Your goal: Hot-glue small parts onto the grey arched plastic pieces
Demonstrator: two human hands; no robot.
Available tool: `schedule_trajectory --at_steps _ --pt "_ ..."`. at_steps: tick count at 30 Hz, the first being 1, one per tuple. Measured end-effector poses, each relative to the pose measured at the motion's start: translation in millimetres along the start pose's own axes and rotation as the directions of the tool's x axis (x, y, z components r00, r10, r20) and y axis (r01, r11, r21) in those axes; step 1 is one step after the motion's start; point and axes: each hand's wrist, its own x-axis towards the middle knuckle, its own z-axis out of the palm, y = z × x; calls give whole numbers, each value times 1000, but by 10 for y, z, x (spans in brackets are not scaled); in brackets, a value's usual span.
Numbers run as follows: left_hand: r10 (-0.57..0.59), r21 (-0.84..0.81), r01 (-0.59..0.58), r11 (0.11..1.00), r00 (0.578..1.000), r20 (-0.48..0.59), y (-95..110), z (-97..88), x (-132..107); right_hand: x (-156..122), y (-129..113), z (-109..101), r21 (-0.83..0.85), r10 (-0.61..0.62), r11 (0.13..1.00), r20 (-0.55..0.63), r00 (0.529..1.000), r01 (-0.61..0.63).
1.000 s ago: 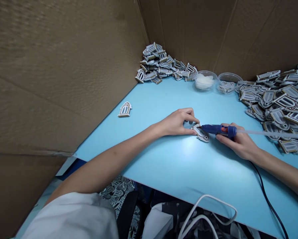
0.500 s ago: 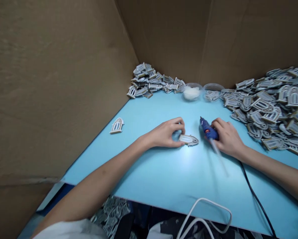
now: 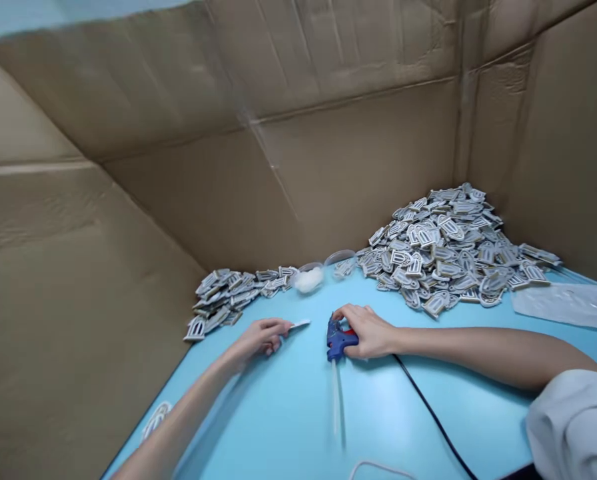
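Observation:
My left hand (image 3: 259, 341) pinches a small arched window-shaped piece (image 3: 300, 325) by one end. The piece is seen nearly edge-on, pointing right, and appears raised off the light blue table (image 3: 278, 407). My right hand (image 3: 371, 332) is closed round a blue hot glue gun (image 3: 336, 343) with a red trigger. A long translucent glue stick (image 3: 335, 397) sticks out of its back end toward me. The gun's nozzle is hard to make out behind my fingers. Another window-shaped piece (image 3: 156, 420) lies at the left table edge, partly behind my left forearm.
Similar pieces form a small heap (image 3: 223, 297) at back left and a large heap (image 3: 443, 250) at back right. Between them stand clear tubs, one holding white material (image 3: 308, 280). Cardboard walls (image 3: 298, 173) enclose the table. A black cord (image 3: 428, 410) and a plastic bag (image 3: 568, 303) lie right.
The camera view has tilted up and swung right. My left hand has turned the piece from flat to edge-on and lifted it. My right hand still holds the glue gun, now turned differently.

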Motion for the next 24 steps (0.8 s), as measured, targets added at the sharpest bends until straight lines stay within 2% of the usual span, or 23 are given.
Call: schedule_trajectory --at_steps 3,5,7,8,9,11,12,13,15,17,20,22,24 --pt "6 123 -20 992 994 111 760 -93 223 -9 3 -4 -17 -23 1000 -3 1000 23" --pt "119 115 -132 985 987 109 1371 -141 367 -14 10 -10 -30 -32 999 4 999 33" --pt "296 28 -299 954 953 70 1919 -171 461 -17 15 -18 -43 -36 998 12 999 37" --pt "377 -22 -377 926 925 44 2125 -179 486 -18 16 -23 -48 -37 998 15 999 37" --pt "476 -85 -474 876 879 6 2267 -180 499 -18 14 -27 -53 -36 998 16 999 36" --pt "609 -111 -613 782 790 -77 2326 -164 506 -19 10 -33 -58 -31 998 14 999 32" --pt "636 -48 -643 764 764 -114 2242 -151 508 -19 8 -35 -59 -29 998 12 1000 29" --pt "636 52 -636 770 758 -144 2093 -137 508 -20 8 -35 -57 -27 998 10 1000 27" --pt "583 297 -518 802 789 -196 1640 -121 493 -27 10 -32 -47 -29 998 7 1000 29" --pt "512 421 -383 822 821 -254 1077 -125 427 -44 16 -24 -29 -41 999 8 999 42" --pt "374 537 -121 835 840 -392 251 -164 232 -73 42 -13 -5 -66 998 20 998 66" --pt "255 547 85 833 818 -516 -191 -229 108 -75 72 -12 -8 -66 998 17 998 67" --pt "162 528 234 816 785 -598 -527 -342 42 -65 99 -16 -23 -66 998 20 998 66"
